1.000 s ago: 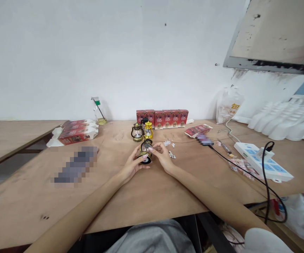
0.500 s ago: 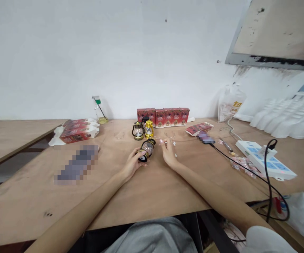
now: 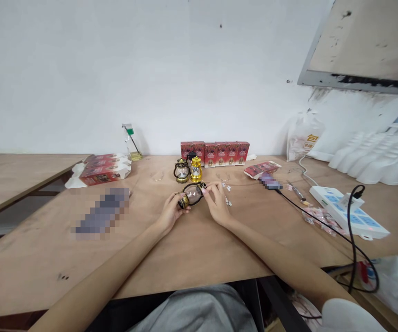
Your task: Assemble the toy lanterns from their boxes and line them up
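A small dark toy lantern (image 3: 192, 194) with a clear globe and gold base lies tilted on its side between both hands, above the wooden table (image 3: 199, 249). My left hand (image 3: 170, 212) grips its base end. My right hand (image 3: 215, 201) has its fingertips on the top end. Just behind them stand two more toy lanterns, a dark one (image 3: 181, 171) and a gold one (image 3: 195, 169). Small white bits (image 3: 227, 201) lie on the table right of my right hand.
A row of red boxes (image 3: 219, 153) stands by the wall, with flat red cartons (image 3: 100, 171) at the left and one (image 3: 260, 168) at the right. A white power strip (image 3: 349, 211) with a black cable (image 3: 353, 244) lies at the right. A small bottle (image 3: 130, 143) stands by the wall.
My right hand, which had come off the lantern and reached toward the white bits, has returned to its top. The lantern now lies more sideways in my left hand.
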### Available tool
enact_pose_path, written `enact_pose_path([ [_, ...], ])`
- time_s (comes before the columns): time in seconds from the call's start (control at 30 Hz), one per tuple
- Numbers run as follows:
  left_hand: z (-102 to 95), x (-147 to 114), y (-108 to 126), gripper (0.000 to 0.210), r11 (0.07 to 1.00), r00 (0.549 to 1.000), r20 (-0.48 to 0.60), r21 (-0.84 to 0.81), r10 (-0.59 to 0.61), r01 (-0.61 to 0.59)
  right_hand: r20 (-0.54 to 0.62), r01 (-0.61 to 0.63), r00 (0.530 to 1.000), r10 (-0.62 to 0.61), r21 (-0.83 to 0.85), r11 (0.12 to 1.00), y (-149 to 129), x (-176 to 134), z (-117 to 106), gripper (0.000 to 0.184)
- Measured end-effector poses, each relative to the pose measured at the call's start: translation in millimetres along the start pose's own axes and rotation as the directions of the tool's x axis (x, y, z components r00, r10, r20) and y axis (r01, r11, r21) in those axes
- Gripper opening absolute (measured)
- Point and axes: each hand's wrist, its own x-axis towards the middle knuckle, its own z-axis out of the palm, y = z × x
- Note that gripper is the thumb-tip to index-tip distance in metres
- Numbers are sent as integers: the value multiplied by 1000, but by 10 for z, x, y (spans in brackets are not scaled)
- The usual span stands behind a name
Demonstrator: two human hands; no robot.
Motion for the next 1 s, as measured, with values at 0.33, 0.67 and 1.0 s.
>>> enact_pose_path([
  [0.33, -62, 94, 95, 14, 977, 987, -88, -173, -138, 121, -124, -278, 952, 281, 39, 960, 423, 138, 0, 34],
  [0.67, -87, 100, 84, 23, 971, 992, -15, -205, -128, 122, 211, 53, 977, 0, -245, 968, 218, 29, 28, 12],
  [1.0, -79, 116, 82, 28, 997, 972, -233, -80, -16, -2, 85, 39, 996, -15, -290, 956, 194, 23, 1, 21],
])
